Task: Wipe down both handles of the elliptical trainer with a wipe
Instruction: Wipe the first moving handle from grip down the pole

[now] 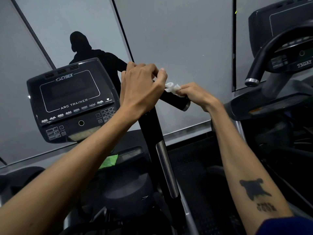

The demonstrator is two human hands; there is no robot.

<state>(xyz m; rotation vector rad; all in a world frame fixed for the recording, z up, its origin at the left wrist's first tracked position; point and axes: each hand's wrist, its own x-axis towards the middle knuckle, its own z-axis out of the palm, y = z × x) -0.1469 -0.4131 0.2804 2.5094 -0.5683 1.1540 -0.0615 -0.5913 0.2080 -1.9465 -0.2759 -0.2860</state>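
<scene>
Evidently midway, the right hand (191,94) is pinching the crumpled wipe (172,89) against the handle (176,102) (at three o'clock of the console (71,99)) while the left hand (142,87) is gripping it, the other handle's state being unknowable.

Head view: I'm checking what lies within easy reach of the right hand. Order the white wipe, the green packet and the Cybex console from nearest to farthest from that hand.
1. white wipe: pinched in the right hand, on the handle.
2. Cybex console: off to the left, beyond the left hand.
3. green packet: low down, below the console, partly hidden by the left forearm.
</scene>
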